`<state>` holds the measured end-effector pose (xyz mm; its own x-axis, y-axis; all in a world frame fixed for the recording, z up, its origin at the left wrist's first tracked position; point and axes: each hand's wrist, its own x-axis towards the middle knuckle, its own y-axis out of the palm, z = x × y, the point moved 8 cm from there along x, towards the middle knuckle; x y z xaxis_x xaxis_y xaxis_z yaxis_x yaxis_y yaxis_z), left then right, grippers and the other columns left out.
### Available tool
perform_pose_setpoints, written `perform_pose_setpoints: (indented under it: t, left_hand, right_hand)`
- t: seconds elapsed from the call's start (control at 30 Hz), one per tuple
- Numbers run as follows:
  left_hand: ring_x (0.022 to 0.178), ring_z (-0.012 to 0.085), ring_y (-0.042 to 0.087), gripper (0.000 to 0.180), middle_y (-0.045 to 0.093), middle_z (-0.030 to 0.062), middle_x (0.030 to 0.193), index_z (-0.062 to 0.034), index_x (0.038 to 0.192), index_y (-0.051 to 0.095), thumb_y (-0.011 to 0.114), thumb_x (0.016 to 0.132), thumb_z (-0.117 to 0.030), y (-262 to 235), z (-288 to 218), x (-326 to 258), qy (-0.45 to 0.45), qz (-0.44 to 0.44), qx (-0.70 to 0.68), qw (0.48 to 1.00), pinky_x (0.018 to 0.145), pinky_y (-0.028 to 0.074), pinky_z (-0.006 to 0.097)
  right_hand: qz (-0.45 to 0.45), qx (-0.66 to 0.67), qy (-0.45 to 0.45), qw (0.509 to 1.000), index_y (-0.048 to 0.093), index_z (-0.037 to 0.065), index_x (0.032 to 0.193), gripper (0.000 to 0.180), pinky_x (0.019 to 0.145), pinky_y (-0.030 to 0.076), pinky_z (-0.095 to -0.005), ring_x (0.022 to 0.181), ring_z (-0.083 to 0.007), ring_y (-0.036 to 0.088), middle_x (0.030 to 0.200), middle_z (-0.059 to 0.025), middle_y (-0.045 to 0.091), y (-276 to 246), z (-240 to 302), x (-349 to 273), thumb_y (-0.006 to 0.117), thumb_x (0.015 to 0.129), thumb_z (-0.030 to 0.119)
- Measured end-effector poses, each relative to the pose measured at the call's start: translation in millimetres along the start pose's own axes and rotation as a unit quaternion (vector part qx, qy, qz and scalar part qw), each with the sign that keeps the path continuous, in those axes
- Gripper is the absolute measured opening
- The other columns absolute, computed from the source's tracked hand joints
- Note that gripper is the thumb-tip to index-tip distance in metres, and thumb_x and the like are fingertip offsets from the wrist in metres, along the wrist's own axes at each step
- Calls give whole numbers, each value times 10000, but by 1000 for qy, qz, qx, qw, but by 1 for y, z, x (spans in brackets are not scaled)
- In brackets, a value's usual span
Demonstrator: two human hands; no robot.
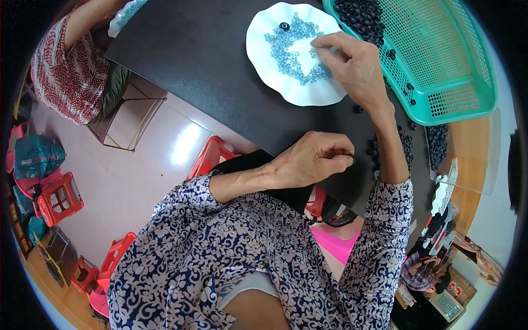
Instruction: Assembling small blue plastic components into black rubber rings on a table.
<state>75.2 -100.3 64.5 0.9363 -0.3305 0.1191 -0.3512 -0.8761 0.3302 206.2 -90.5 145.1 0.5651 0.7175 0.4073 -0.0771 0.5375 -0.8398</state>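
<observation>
My left hand point(316, 158) is curled near the table's front edge, thumb and forefinger pinched together. A tiny dark bit shows at its fingertips, too small to make out. My right hand point(356, 67) reaches over a white wavy-rimmed plate point(258, 52), its thumb and fingertips bent close together above the right side. Whether a piece is between them I cannot see. Small clear bluish pieces point(286, 52) lie on the plate in a rough ring around a bare middle. One black ring-shaped part point(284, 26) sits among them near the far rim.
Right of the plate stands a green mesh basket point(421, 120) with many black ring-shaped parts point(360, 19) heaped at its far left. More black parts point(437, 144) lie near it. Another person's arm point(91, 22) is at the far left. Red stools point(58, 198) stand on the floor.
</observation>
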Motion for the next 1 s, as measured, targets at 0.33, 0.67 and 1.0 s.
perform_pose_setpoints:
  t: [0.33, 0.67, 1.0]
  left_hand:
    - [682, 54, 472, 150, 539, 5, 747, 33, 969, 588, 603, 891, -95, -22, -4, 7, 1, 16, 16, 1000, 594, 416, 234]
    - [709, 49, 500, 149, 566, 11, 777, 32, 992, 594, 602, 892, -78, -40, 6, 19, -51, 13, -30, 998, 616, 430, 217]
    - [746, 102, 601, 194, 643, 60, 793, 42, 1018, 613, 583, 901, -110, -57, 10, 22, -89, -48, -138, 985, 680, 483, 233]
  right_hand:
    - [61, -22, -29, 997, 700, 57, 892, 107, 628, 492, -283, 650, -188, 607, 836, -59, 663, 36, 2, 23, 670, 793, 84]
    - [49, -24, 5, 999, 668, 43, 850, 124, 601, 482, -269, 619, -159, 583, 742, -75, 633, 53, -21, 30, 680, 730, 74]
    - [-20, 308, 196, 931, 632, 8, 920, 109, 668, 411, -148, 738, -6, 513, 810, 64, 573, 7, -36, -25, 636, 824, -44]
